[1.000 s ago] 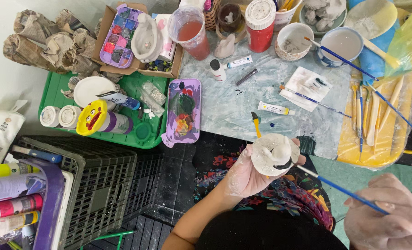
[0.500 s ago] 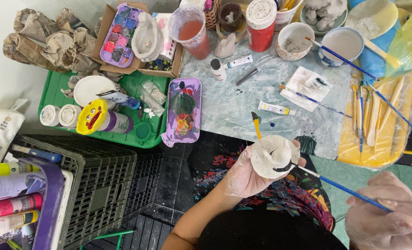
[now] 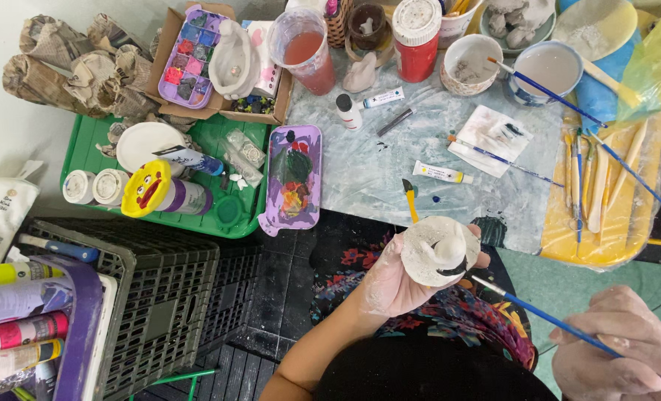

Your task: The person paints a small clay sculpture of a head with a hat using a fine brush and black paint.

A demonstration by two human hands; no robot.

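Paint-smeared tabletop [image 3: 375,178], crowded with a purple palette [image 3: 295,178] and paint tubes. Just below its edge, left hand [image 3: 394,282] gripping a white clay figure [image 3: 438,251]; right hand [image 3: 627,356] closed around a blue paintbrush [image 3: 546,318], tip touching the figure.

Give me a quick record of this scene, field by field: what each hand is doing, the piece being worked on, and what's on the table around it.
left hand: left hand holds a white clay figure from below
right hand: right hand grips a blue-handled brush, its tip at the figure's lower edge
figure: mostly white, a black painted mark near the brush tip
table: purple palette with mixed paints, cup of reddish water, red jar, paint tube
left side: green tray, black crate
right side: brushes on a yellow tray
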